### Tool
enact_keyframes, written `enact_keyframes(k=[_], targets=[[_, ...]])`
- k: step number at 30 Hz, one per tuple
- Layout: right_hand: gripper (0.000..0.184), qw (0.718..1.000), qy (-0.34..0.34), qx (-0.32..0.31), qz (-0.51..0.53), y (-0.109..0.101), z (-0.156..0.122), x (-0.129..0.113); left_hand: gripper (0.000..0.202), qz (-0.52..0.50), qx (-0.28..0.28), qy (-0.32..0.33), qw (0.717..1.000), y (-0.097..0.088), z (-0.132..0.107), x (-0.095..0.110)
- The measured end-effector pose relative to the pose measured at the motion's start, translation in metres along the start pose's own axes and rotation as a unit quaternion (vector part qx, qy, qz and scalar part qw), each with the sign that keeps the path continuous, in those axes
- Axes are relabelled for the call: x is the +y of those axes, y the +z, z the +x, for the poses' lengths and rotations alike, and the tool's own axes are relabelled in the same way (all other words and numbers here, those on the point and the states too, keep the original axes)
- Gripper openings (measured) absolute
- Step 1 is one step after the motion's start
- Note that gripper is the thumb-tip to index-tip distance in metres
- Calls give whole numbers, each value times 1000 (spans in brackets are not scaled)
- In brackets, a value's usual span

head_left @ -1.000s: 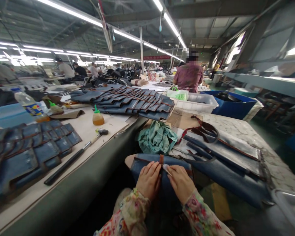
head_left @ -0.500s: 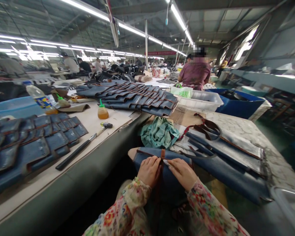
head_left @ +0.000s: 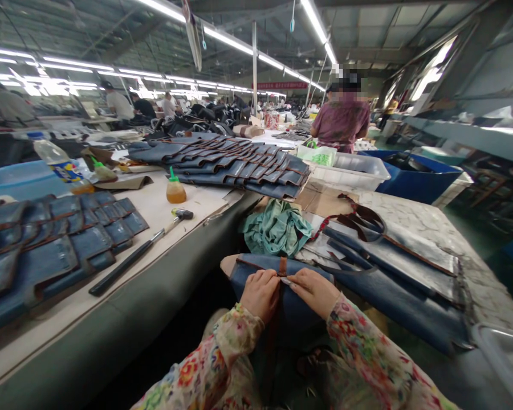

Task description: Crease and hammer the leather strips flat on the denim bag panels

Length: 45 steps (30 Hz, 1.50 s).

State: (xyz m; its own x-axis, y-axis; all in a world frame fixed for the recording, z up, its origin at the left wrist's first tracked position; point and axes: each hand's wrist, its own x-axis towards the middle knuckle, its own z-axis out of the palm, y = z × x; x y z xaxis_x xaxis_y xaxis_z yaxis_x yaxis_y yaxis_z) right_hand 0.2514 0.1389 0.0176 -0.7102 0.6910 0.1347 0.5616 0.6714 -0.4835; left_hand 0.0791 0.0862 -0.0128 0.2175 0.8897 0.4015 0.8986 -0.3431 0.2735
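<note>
A dark blue leather piece point(head_left: 245, 273) with brown trim lies draped over the bench edge and my lap. My left hand point(head_left: 261, 293) rests on it with fingers curled, pressing beside the brown strap point(head_left: 283, 266) that runs down its middle. On the other side of that strap my right hand point(head_left: 314, 290) pinches a small light strip against the leather. Both sleeves are floral. More blue leather panels point(head_left: 393, 296) lie to the right of my hands.
A crumpled teal cloth point(head_left: 276, 229) sits just beyond the piece. On the left table lie a hammer point(head_left: 139, 252), a glue bottle point(head_left: 175, 190), a water bottle point(head_left: 55, 160) and rows of blue leather pieces point(head_left: 231, 162). A person in a pink shirt point(head_left: 341, 122) stands by white and blue bins.
Both hands have stayed on the strap with only slight shifts. My head has moved a little, so the scene sits slightly differently in view.
</note>
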Motion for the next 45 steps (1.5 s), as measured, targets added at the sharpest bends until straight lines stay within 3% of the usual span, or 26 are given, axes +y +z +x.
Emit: enact_keyframes(k=[10, 19, 26, 31, 36, 45], targets=[[30, 993, 49, 34, -101, 16, -9, -10, 24, -15, -21, 8, 1000, 3, -2, 1], [29, 978, 111, 28, -177, 16, 4, -20, 18, -14, -25, 2, 1000, 6, 4, -1], [28, 980, 69, 47, -181, 17, 9, -12, 22, -21, -10, 4, 1000, 3, 1, -3], [30, 990, -11, 70, -126, 12, 5, 0, 28, -11, 4, 7, 1000, -2, -7, -9], [30, 991, -76, 55, -94, 3, 10, -6, 31, 25, 5, -21, 999, -11, -10, -22], [32, 989, -85, 17, -122, 21, 28, -10, 33, 31, 14, -29, 999, -12, -16, -32]])
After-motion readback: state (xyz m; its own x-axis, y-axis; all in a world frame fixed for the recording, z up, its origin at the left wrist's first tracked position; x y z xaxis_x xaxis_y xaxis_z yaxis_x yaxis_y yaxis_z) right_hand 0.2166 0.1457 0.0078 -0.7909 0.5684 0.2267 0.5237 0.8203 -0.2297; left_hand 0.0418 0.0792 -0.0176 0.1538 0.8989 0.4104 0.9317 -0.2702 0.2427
